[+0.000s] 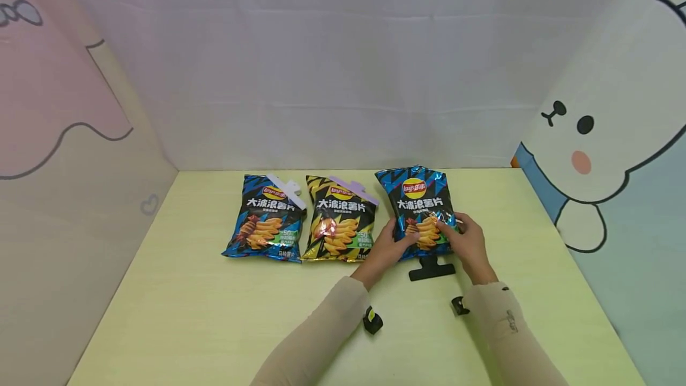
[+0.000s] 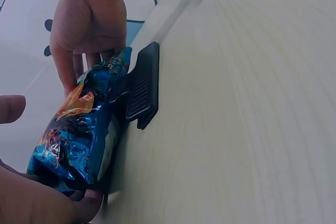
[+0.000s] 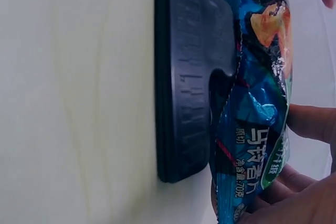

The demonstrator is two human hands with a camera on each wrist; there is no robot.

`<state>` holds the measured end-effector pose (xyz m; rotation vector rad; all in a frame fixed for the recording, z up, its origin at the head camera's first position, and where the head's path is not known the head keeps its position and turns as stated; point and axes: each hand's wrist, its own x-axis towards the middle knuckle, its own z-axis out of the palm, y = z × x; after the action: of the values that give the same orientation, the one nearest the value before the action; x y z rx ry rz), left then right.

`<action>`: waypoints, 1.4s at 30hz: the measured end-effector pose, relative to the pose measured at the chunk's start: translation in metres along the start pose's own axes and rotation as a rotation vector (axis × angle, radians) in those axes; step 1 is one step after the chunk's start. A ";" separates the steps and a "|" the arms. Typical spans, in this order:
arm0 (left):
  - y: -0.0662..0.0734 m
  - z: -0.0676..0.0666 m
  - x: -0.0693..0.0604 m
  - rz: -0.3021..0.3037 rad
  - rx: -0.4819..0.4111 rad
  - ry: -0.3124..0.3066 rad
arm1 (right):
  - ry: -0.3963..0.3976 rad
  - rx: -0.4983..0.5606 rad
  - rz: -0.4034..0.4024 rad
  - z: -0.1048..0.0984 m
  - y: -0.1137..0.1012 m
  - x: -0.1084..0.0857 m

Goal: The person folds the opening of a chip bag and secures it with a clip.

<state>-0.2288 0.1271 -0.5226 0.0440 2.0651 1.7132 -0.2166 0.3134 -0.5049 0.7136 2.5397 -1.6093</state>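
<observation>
Both hands hold a blue and black bag of chips [image 1: 420, 210] at the right of the row, one at each side near its lower end. The left hand [image 1: 384, 250] grips the lower left side, with fingers partly tucked under the bag. On the lower right side, the right hand [image 1: 471, 246] grips with its thumb on the front and fingers behind. A black clip [image 1: 431, 268] lies on the table against the bag's bottom edge; the left wrist view shows the same black clip [image 2: 144, 82] beside the crinkled bag [image 2: 79, 140]. Part of the clip is hidden by the bag.
Left of the hands lie a yellow and black chip bag [image 1: 340, 222] with a purple clip [image 1: 354, 189] and another blue bag [image 1: 265, 222] with a white clip [image 1: 287, 189]. Small black pieces [image 1: 372, 320] sit near the forearms. A pale curtain [image 1: 343, 64] stands behind the table [image 1: 187, 314].
</observation>
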 end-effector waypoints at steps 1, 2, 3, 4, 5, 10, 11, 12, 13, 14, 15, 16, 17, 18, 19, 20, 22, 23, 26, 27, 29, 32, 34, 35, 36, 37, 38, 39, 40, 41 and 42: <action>0.000 0.000 0.000 0.003 0.001 0.002 | 0.005 0.005 0.002 0.000 0.000 0.000; 0.001 0.000 -0.001 0.006 -0.002 0.004 | 0.011 0.008 0.002 0.000 0.000 -0.001; 0.001 0.000 -0.001 0.008 -0.009 0.004 | 0.015 0.010 0.002 0.000 0.000 -0.001; 0.002 0.000 -0.002 0.013 -0.013 0.006 | 0.022 0.010 0.001 0.000 0.000 -0.001; 0.002 0.000 -0.003 0.017 -0.017 0.009 | 0.027 0.007 -0.003 0.001 -0.001 -0.002; 0.007 -0.002 -0.007 0.047 -0.011 0.030 | 0.034 0.006 -0.018 0.000 -0.004 -0.005; 0.007 -0.003 -0.007 0.050 -0.010 0.033 | 0.032 0.007 -0.022 0.000 -0.005 -0.006; 0.008 -0.003 -0.008 0.056 -0.009 0.036 | 0.029 0.014 -0.025 -0.001 -0.006 -0.007; 0.009 -0.004 -0.009 0.058 -0.006 0.042 | 0.026 0.018 -0.032 0.000 -0.007 -0.008; 0.009 -0.006 -0.011 0.055 -0.004 0.046 | 0.022 0.023 -0.040 0.000 -0.008 -0.010; 0.010 -0.007 -0.013 0.055 -0.003 0.047 | 0.019 0.027 -0.047 0.000 -0.009 -0.012; 0.010 -0.008 -0.014 0.055 -0.005 0.048 | 0.018 0.033 -0.053 0.001 -0.010 -0.013; 0.011 -0.009 -0.016 0.052 -0.006 0.049 | 0.016 0.040 -0.057 0.001 -0.011 -0.015; 0.011 -0.011 -0.018 0.051 -0.003 0.050 | 0.014 0.048 -0.061 0.001 -0.012 -0.017; 0.012 -0.012 -0.020 0.046 0.000 0.052 | 0.012 0.052 -0.063 0.002 -0.013 -0.018; 0.012 -0.014 -0.022 0.046 0.002 0.052 | 0.011 0.057 -0.064 0.002 -0.014 -0.020; 0.012 -0.017 -0.026 0.041 0.005 0.059 | 0.007 0.069 -0.065 0.003 -0.016 -0.023; 0.012 -0.019 -0.027 0.041 0.002 0.061 | 0.005 0.076 -0.069 0.003 -0.017 -0.025; 0.011 -0.025 -0.030 0.067 -0.002 0.065 | 0.002 0.090 -0.093 0.004 -0.019 -0.029; 0.011 -0.027 -0.030 0.077 -0.008 0.065 | -0.002 0.096 -0.104 0.004 -0.020 -0.030; 0.010 -0.031 -0.033 0.106 -0.014 0.062 | -0.007 0.113 -0.125 0.006 -0.022 -0.034; 0.009 -0.038 -0.038 0.124 -0.013 0.056 | -0.016 0.145 -0.126 0.010 -0.025 -0.040; 0.007 -0.044 -0.043 0.138 0.004 0.055 | -0.021 0.168 -0.115 0.013 -0.027 -0.045; 0.007 -0.046 -0.045 0.145 0.006 0.054 | -0.025 0.176 -0.111 0.014 -0.028 -0.048; 0.006 -0.049 -0.048 0.150 0.014 0.058 | -0.028 0.180 -0.108 0.016 -0.029 -0.050; 0.005 -0.052 -0.050 0.160 0.016 0.059 | -0.033 0.184 -0.109 0.017 -0.030 -0.053; 0.004 -0.055 -0.053 0.170 0.017 0.061 | -0.041 0.190 -0.109 0.019 -0.031 -0.056; 0.003 -0.058 -0.056 0.177 0.020 0.064 | -0.051 0.199 -0.113 0.020 -0.032 -0.059; 0.002 -0.061 -0.059 0.180 0.017 0.065 | -0.058 0.202 -0.116 0.021 -0.032 -0.062; 0.001 -0.064 -0.063 0.183 0.013 0.062 | -0.064 0.207 -0.120 0.023 -0.033 -0.065; -0.001 -0.067 -0.066 0.184 0.012 0.061 | -0.069 0.212 -0.122 0.024 -0.034 -0.069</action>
<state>-0.1935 0.0453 -0.4937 0.1936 2.1744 1.8304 -0.1737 0.2564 -0.4677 0.5157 2.4321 -1.9277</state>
